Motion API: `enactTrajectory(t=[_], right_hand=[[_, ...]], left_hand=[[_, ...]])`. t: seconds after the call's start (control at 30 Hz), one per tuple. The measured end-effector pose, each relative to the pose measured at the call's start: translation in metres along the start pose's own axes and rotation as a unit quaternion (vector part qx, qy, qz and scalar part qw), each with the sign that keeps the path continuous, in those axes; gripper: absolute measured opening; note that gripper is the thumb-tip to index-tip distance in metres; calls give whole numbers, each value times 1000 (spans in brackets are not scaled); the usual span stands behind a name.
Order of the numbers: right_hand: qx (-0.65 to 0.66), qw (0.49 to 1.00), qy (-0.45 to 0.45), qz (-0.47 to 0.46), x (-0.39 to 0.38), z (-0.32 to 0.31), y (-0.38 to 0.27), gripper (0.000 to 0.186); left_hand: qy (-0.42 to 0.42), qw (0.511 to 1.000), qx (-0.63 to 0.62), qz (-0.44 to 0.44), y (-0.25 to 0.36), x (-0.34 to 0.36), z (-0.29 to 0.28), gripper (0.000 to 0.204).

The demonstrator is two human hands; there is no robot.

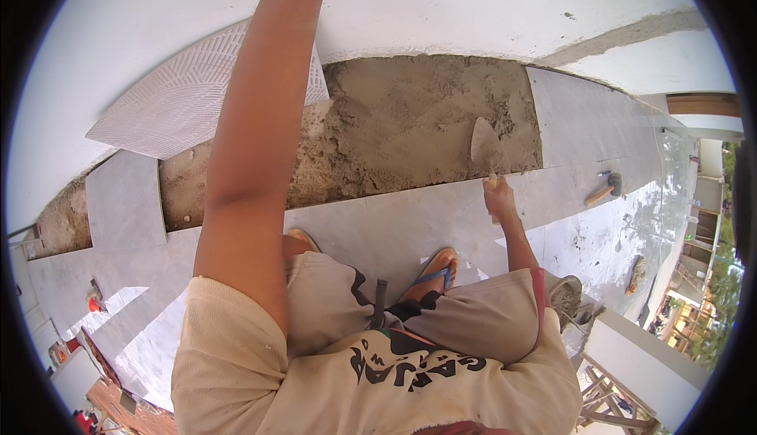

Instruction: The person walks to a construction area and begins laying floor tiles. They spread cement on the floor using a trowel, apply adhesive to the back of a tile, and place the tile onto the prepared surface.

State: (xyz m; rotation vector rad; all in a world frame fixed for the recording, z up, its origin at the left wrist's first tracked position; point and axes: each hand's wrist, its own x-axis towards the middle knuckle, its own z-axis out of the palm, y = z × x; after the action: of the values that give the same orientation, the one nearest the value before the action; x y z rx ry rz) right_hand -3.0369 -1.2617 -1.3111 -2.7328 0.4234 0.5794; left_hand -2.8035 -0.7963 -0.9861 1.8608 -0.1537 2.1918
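One bare right hand (497,198) curls around the handle of a pointed, mortar-smeared metal trowel (482,145), its blade over the right part of a wet grey-brown mortar bed (410,119). The left arm (256,119) reaches far; the left hand is beyond the head view, its grip untellable. Smooth grey rectangular tiles (579,119) border the mortar right and near.

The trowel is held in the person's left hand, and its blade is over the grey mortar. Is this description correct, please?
Not quite: the hand is wrong. The head view shows the trowel held in the person's right hand. Its blade is indeed over the grey mortar.
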Motion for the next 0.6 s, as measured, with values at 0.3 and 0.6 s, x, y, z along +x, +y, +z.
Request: enactTrajectory(t=[0.3,0.6], right_hand=[[-57,949,-123,-283,-48,8,-145,44],[-172,891,-151,-393,-75,54,-207,35]], left_hand=[[41,998,-43,0,4,3,-1,28],[-10,998,-63,-13,0,6,-14,32]])
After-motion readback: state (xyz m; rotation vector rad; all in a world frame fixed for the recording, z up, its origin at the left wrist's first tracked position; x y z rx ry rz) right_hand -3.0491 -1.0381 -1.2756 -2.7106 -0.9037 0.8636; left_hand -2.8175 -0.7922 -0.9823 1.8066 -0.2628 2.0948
